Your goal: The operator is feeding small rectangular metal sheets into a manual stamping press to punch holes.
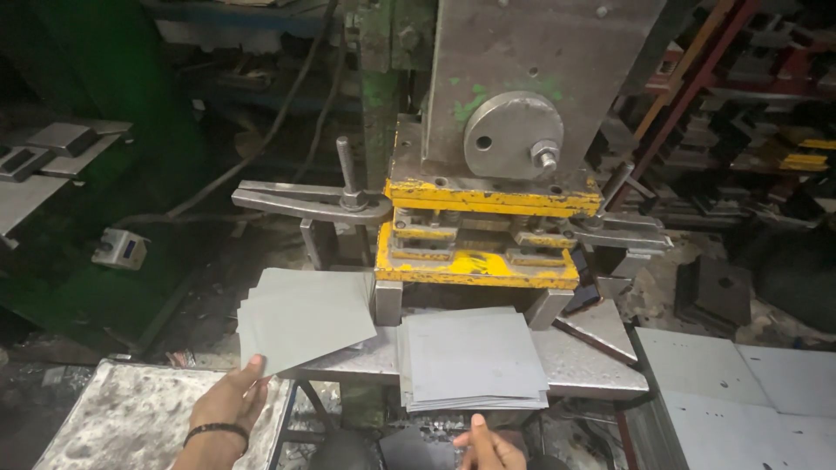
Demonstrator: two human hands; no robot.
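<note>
The person stands before a press with a yellow die block (477, 252) bolted under a grey ram, and everything here is placed from that block. The left hand (228, 402), with a dark band on the wrist, pinches the near corner of a grey metal sheet (300, 318) between thumb and fingers; that sheet lies tilted below and to the left of the die block, its far edge close to the block's left side, and a second sheet seems to lie under it. The right hand (488, 446) sits at the bottom edge of the view, directly below the die block, fingers loosely curled and holding nothing that can be seen, just short of a neat stack of grey sheets (475, 359). The stack rests on the steel surface (592, 370) in front of the block and is some sheets deep. The opening of the die looks free of any sheet, so as a judgement the sheet in hand has not yet gone under the ram, and the stack suggests most of the pile is still to be handled. Whether any sheet shown has been pressed cannot be told, since all look flat and plain. More large plates (740, 392) lie to the right of the block, and a battered metal tray (131, 413) lies below and left of it.
</note>
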